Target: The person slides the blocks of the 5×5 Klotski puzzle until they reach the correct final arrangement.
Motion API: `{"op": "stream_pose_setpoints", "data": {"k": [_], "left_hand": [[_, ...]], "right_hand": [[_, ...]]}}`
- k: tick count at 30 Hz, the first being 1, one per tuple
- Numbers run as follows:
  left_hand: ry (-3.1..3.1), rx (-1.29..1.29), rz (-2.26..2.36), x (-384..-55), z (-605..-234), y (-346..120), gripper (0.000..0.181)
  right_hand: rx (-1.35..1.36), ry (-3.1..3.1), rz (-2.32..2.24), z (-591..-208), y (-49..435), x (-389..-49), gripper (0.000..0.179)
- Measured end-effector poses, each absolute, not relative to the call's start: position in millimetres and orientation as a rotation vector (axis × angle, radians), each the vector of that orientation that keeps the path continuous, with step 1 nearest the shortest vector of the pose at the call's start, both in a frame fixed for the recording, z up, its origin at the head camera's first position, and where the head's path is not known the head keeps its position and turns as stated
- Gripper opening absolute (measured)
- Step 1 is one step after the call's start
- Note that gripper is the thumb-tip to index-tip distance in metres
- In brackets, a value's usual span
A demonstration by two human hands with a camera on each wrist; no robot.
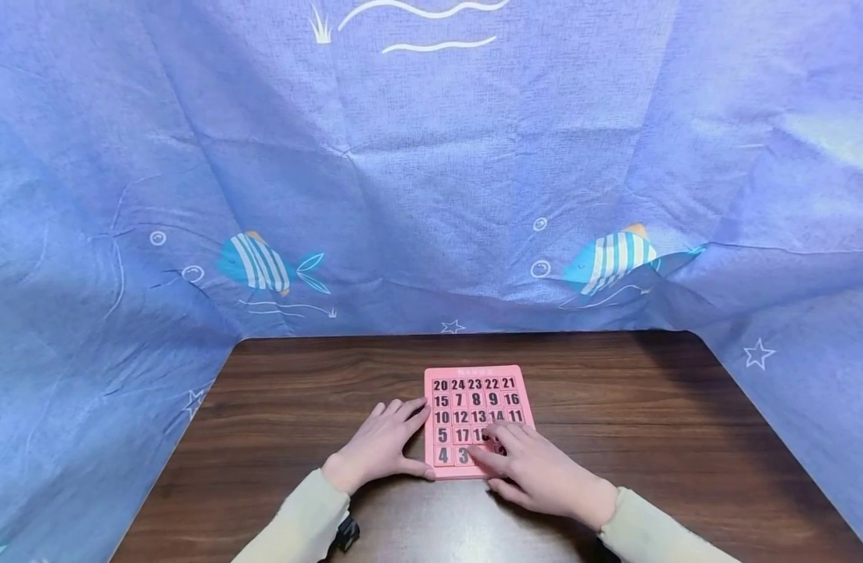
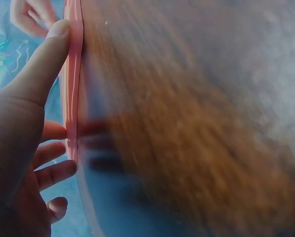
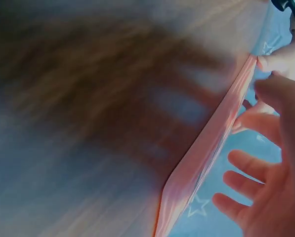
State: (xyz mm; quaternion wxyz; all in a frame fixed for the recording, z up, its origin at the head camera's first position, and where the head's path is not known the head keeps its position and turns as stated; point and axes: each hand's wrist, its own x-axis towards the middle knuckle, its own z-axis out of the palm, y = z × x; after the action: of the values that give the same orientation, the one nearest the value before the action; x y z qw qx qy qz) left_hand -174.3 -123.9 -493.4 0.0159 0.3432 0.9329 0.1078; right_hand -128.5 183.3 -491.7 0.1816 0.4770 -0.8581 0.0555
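Here, the pink number board (image 1: 478,372) lies against the left hand (image 1: 377,445), partly beneath the right hand (image 1: 544,471), both loosely spread.

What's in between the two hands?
A pink number board: its left part lies between the left hand, at its left edge, and the right hand, over its lower right. The head view shows it.

Number tiles (image 1: 476,407) on pink board (image 1: 440,373): top row 20, 24, 23, 22, 21.
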Motion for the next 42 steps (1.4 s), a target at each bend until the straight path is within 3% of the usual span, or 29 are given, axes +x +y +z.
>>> {"op": "stream_pose_setpoints", "data": {"k": [6,14,42], "left_hand": [[2.946,1.114,0.314,-173.0,-495.9,-125.1,0.105],[2.908,1.071,0.409,-173.3,-494.3,-126.3,0.087],[2.821,0.989,0.407,-171.2,-487.1,-122.0,0.098]], "right_hand": [[1.304,-2.416,0.212,-485.9,208.7,-129.0,0.04],[1.294,-2.494,0.185,-487.6,237.1,-125.1,0.036],[1.291,-2.508,0.174,-492.2,226.4,-123.0,0.051]]}}
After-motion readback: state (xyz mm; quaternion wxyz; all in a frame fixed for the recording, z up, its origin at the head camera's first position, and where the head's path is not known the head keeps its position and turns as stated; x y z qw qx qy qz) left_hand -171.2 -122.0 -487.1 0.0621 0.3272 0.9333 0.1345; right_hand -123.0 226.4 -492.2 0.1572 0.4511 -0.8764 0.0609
